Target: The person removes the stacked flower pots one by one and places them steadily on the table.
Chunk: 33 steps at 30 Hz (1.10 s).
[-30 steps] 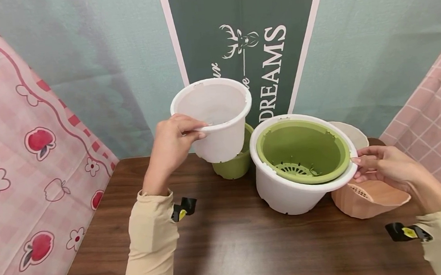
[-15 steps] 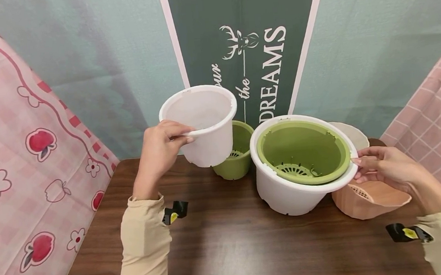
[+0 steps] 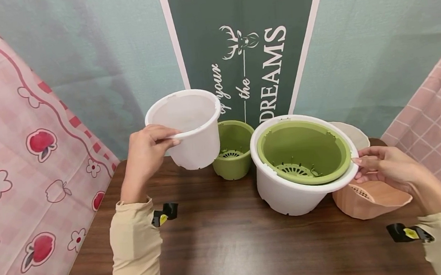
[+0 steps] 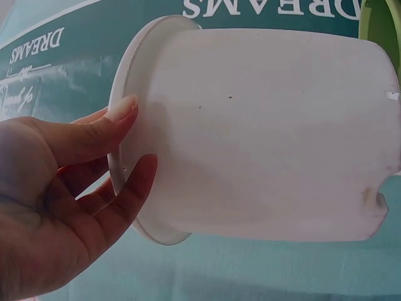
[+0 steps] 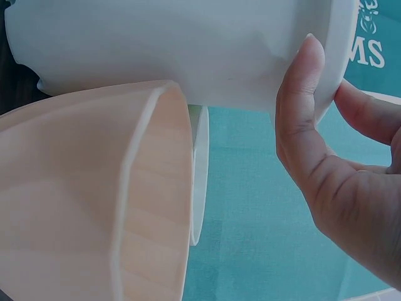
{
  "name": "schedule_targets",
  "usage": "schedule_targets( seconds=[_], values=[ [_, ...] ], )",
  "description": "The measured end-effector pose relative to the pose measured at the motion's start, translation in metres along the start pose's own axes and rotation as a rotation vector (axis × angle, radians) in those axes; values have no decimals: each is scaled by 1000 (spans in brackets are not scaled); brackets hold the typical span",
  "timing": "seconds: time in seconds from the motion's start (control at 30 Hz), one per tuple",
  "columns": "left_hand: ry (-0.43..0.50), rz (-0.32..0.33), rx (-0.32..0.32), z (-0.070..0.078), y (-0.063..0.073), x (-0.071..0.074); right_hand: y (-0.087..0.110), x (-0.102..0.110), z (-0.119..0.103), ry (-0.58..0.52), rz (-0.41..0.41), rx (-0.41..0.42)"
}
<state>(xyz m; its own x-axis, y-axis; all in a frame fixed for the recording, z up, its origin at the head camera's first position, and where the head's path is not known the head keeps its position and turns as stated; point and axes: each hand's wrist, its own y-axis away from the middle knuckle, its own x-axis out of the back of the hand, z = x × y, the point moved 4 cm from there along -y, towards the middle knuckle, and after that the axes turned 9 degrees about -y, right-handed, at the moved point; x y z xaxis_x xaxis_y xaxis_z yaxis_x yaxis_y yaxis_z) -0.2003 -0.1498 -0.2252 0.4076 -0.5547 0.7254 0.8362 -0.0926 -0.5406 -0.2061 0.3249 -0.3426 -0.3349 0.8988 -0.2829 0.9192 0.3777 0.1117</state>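
Observation:
My left hand (image 3: 147, 152) pinches the rim of a smaller white flowerpot (image 3: 196, 148), which hangs in the air at the left, its mouth tilted up. The left wrist view shows thumb and fingers on either side of that white rim (image 4: 135, 81). Behind it, a small green flowerpot (image 3: 232, 166) stands on the table. On the right, a large white flowerpot (image 3: 291, 199) stands with a green pot (image 3: 302, 144) nested inside. My right hand (image 3: 392, 169) grips the large white pot's rim at its right side, thumb outside in the right wrist view.
A peach-coloured pot (image 3: 369, 201) with a wavy rim stands right of the large white pot, under my right hand. Behind it shows part of a pale pot (image 3: 354, 135). A printed green cloth (image 3: 249, 5) hangs behind the wooden table (image 3: 229, 249).
My left hand has moved left and slightly down with the smaller white pot, uncovering more of the small green pot behind. My right hand and the nested pots have stayed put.

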Motion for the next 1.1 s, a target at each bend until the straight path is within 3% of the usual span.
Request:
schedule_targets(
  seconds=[0.6,0.9,1.1],
  values=[
    [-62,20,53,-28,10,8,-2,4,4,26,10,1],
    [-67,-12,107,-40,17,1,-1,5,3,19,9,2],
    [-79,-19,98,-49,20,-7,0,4,3,1,-11,8]
  ],
)
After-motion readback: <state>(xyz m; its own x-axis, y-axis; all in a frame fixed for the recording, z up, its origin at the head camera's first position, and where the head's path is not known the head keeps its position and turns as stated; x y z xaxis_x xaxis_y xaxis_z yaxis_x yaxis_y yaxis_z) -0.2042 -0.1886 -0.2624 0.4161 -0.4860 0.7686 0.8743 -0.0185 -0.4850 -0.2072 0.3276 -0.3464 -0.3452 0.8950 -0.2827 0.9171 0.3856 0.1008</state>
